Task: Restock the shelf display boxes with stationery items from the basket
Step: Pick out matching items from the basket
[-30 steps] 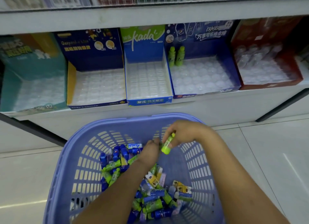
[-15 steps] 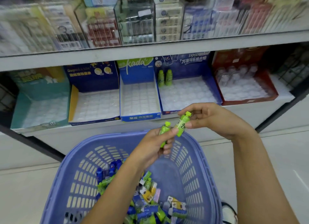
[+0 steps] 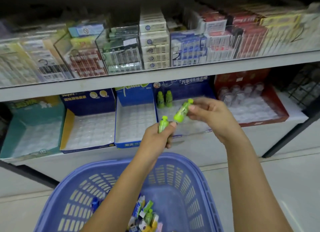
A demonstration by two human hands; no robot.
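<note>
Above the far rim of the blue plastic basket (image 3: 204, 188), before the lower shelf, the left hand (image 3: 155, 138) curls its fingers and thumb round a green bottle-shaped stationery item (image 3: 162, 125) held upright, cap up. Just beside it, the right hand (image 3: 213, 117) pinches a second green bottle (image 3: 181, 113), tilted, between thumb and fingertips. Behind both, two matching green bottles (image 3: 164, 99) stand side by side in the back left corner of the dark blue display box (image 3: 190, 86), and mixed small stationery (image 3: 145, 216) lies heaped in the basket's bottom, partly hidden by the left forearm.
</note>
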